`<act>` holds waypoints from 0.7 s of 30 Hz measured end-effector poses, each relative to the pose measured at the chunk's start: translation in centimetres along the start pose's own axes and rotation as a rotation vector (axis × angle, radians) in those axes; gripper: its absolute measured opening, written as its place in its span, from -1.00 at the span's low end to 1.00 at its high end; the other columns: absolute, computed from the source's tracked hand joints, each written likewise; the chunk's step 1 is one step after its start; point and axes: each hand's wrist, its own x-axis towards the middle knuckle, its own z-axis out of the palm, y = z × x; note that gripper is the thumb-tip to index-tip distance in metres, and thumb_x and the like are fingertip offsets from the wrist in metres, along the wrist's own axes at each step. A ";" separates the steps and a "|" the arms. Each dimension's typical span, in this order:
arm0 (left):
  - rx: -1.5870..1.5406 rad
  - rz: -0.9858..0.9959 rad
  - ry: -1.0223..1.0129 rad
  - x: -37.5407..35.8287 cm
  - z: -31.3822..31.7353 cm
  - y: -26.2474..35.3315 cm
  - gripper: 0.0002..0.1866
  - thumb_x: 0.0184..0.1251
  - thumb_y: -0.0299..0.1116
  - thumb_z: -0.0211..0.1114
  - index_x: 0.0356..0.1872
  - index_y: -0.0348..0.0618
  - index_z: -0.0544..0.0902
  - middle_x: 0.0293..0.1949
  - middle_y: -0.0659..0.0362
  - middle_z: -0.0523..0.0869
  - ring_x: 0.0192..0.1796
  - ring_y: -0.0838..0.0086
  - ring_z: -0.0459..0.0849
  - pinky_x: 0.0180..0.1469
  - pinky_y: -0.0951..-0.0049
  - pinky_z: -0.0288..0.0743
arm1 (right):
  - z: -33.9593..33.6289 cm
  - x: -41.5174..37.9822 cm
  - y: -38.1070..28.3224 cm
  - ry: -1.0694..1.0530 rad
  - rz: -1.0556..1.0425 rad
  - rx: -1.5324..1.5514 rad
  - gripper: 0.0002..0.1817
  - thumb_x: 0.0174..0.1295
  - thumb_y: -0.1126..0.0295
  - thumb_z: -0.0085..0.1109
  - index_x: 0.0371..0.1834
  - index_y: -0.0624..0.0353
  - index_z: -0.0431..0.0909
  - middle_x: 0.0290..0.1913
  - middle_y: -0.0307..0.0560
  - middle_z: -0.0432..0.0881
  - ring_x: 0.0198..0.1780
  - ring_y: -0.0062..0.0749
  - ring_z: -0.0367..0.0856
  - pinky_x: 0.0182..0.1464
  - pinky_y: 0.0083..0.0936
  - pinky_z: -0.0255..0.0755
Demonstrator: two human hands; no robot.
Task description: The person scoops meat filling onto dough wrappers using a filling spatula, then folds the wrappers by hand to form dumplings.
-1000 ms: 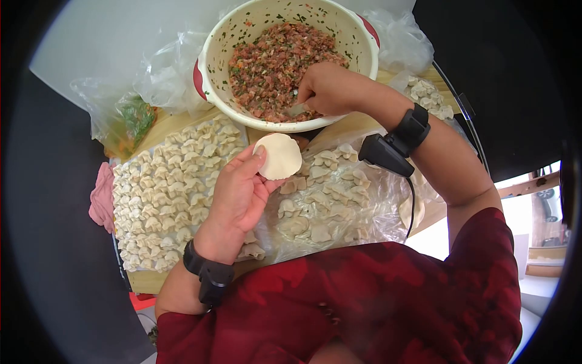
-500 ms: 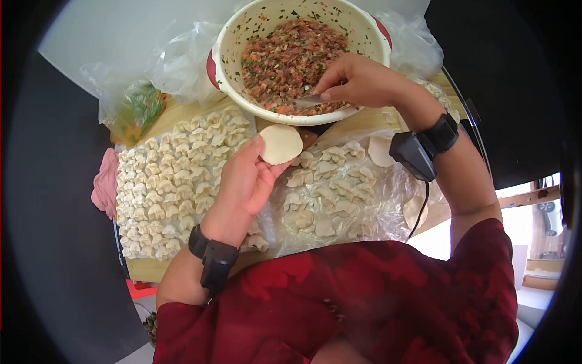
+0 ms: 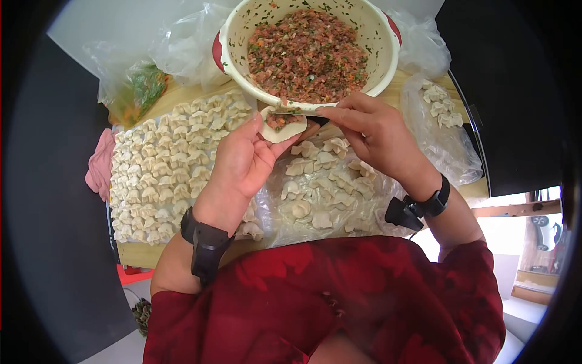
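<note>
My left hand (image 3: 248, 155) holds a round dough wrapper (image 3: 284, 133) on its fingers, thumb at the wrapper's left edge. A small heap of meat filling (image 3: 280, 121) lies on the wrapper. Pinched in my right hand (image 3: 379, 133) is a thin flat metal utensil (image 3: 300, 111), its far end over the filling. Just beyond both hands stands a large white bowl (image 3: 388, 70) with red handles, holding minced meat with green and orange bits (image 3: 306, 57).
Rows of folded dumplings (image 3: 163, 170) cover the left of the wooden table (image 3: 176, 94). More dumplings (image 3: 339, 182) lie on plastic nearer me, others (image 3: 441, 106) at the right. Plastic bags (image 3: 188, 45) flank the bowl; a pink cloth (image 3: 101, 164) hangs at the left edge.
My right hand has come out of the bowl towards me, bringing the utensil to the wrapper. Filling now lies on the wrapper, which was bare before. The view has shifted slightly.
</note>
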 end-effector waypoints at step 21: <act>0.018 0.000 0.062 -0.5 -0.3 -1.0 -0.57 0.63 -0.31 -0.26 0.31 -0.43 0.22 0.28 -0.16 0.44 0.30 0.08 0.50 0.35 0.12 0.47 | 0.6 -1.3 -1.5 0.171 0.143 0.098 -0.71 0.16 0.62 0.21 -0.05 0.18 0.68 -0.29 -0.05 0.65 -0.32 -0.22 0.66 -0.28 -0.45 0.51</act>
